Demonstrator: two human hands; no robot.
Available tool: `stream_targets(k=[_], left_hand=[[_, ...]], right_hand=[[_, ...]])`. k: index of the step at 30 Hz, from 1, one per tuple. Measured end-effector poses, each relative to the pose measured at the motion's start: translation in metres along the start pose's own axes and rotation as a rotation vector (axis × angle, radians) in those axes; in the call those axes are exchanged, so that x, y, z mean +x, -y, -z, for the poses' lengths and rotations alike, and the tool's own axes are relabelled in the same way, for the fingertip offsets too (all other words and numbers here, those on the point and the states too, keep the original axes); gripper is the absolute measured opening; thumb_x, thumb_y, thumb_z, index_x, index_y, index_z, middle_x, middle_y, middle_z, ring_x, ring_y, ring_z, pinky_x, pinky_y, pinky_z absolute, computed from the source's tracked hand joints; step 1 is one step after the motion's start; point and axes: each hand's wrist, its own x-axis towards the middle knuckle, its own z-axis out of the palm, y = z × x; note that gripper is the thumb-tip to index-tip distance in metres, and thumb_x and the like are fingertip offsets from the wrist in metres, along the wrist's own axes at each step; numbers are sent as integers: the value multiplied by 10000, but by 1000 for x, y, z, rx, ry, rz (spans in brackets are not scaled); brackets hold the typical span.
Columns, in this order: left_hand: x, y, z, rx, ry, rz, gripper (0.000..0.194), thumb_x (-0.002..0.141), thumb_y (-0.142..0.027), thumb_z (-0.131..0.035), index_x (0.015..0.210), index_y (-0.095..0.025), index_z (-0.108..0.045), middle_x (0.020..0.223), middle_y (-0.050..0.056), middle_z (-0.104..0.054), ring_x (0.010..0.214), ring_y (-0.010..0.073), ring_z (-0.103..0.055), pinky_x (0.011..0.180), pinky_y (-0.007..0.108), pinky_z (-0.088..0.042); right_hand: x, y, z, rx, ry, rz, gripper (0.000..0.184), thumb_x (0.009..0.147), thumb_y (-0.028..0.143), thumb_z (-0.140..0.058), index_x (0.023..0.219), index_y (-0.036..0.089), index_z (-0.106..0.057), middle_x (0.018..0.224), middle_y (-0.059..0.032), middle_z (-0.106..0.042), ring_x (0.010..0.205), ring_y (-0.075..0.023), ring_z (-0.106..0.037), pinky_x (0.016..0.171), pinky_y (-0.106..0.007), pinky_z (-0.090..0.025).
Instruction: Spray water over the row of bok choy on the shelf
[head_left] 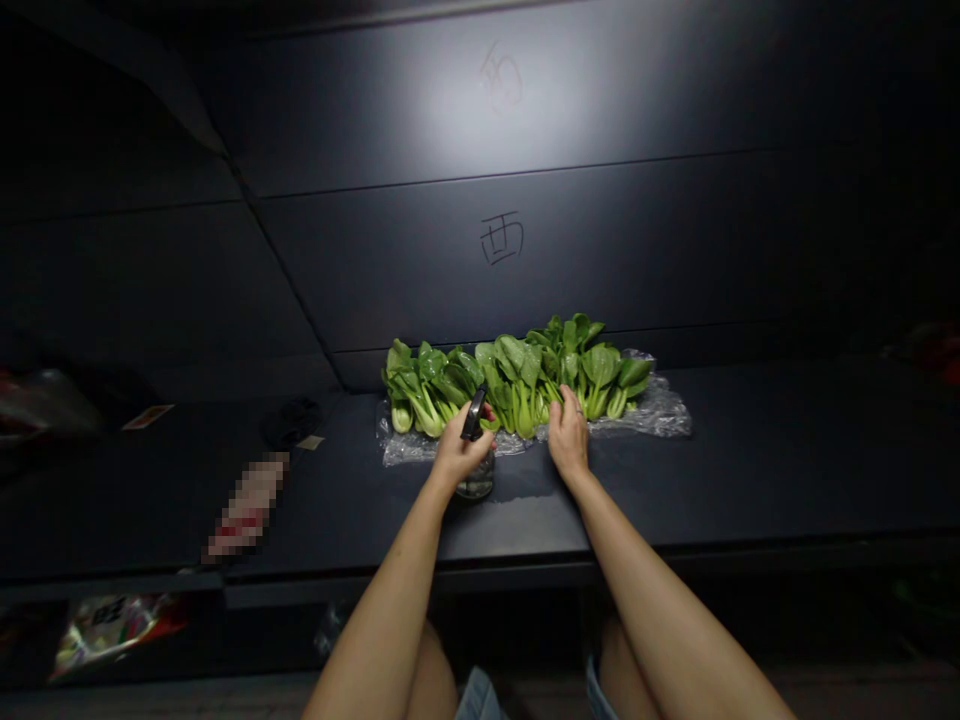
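A row of green bok choy [517, 375] lies on a clear plastic sheet [660, 412] at the back of a dark table [750, 470]. My left hand [459, 450] is closed round a small clear spray bottle [480, 480] with a black nozzle, held upright just in front of the greens. My right hand [568, 437] rests on the stems near the middle of the row, fingers curled onto the leaves.
A dark panelled wall [600, 250] with scrawled marks rises right behind the greens. A flat packet [247, 505] and a dark round object [291, 420] lie on the table to the left. A bag [112, 625] sits on a lower shelf at left.
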Motion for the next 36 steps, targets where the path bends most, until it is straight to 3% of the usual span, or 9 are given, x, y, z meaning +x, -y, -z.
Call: stream_targets(k=[8, 16, 21, 25, 28, 31, 36], left_hand=[[-6, -3, 1, 91, 112, -70, 277, 674, -153, -550, 944, -201, -589, 873, 3, -674, 639, 141, -663, 635, 254, -509], [-7, -4, 0, 253, 118, -96, 211, 688, -179, -569, 895, -193, -607, 766, 0, -646, 682, 152, -623, 624, 237, -469], [-10, -2, 2, 221, 126, -86, 253, 695, -178, -566, 946, -183, -599, 822, 6, -653, 672, 141, -628, 624, 236, -478], [-9, 6, 8, 125, -2, -61, 313, 675, -155, -559, 984, -184, -600, 905, 23, -666, 706, 138, -644, 643, 238, -506], [-5, 12, 17, 38, -205, -36, 311, 667, -171, -580, 976, -183, -610, 943, 34, -670, 735, 140, -648, 659, 247, -537], [-2, 15, 29, -45, -401, 22, 272, 647, -192, -608, 919, -181, -609, 848, 17, -650, 684, 137, -628, 612, 252, -556], [-3, 15, 50, -86, -510, 43, 270, 616, -197, -615, 885, -178, -601, 821, 11, -615, 685, 146, -617, 559, 263, -574]], right_hand=[[-1, -6, 1, -19, 29, -20, 517, 966, 350, -316, 1354, 85, -529, 1371, -198, -581, 1323, -267, -500, 1106, -459, -407], [-1, -7, -2, -19, 6, 16, 513, 981, 361, -294, 1362, 116, -533, 1354, -186, -593, 1300, -256, -517, 1092, -463, -411], [1, -6, -1, -7, 1, 20, 519, 985, 383, -294, 1368, 122, -528, 1362, -186, -586, 1305, -259, -511, 1093, -466, -408], [2, -2, -1, 17, 0, 18, 516, 975, 374, -306, 1362, 115, -528, 1367, -190, -583, 1314, -266, -501, 1101, -478, -399], [1, -1, -2, 26, 7, 4, 514, 967, 359, -312, 1358, 104, -527, 1373, -199, -577, 1317, -275, -496, 1104, -487, -393], [0, -2, -3, 26, 7, 6, 506, 964, 342, -314, 1357, 106, -527, 1371, -196, -579, 1315, -275, -499, 1105, -487, -392], [-2, -2, -4, -1, 38, 17, 514, 964, 345, -311, 1364, 99, -519, 1383, -197, -568, 1318, -272, -498, 1099, -475, -405]])
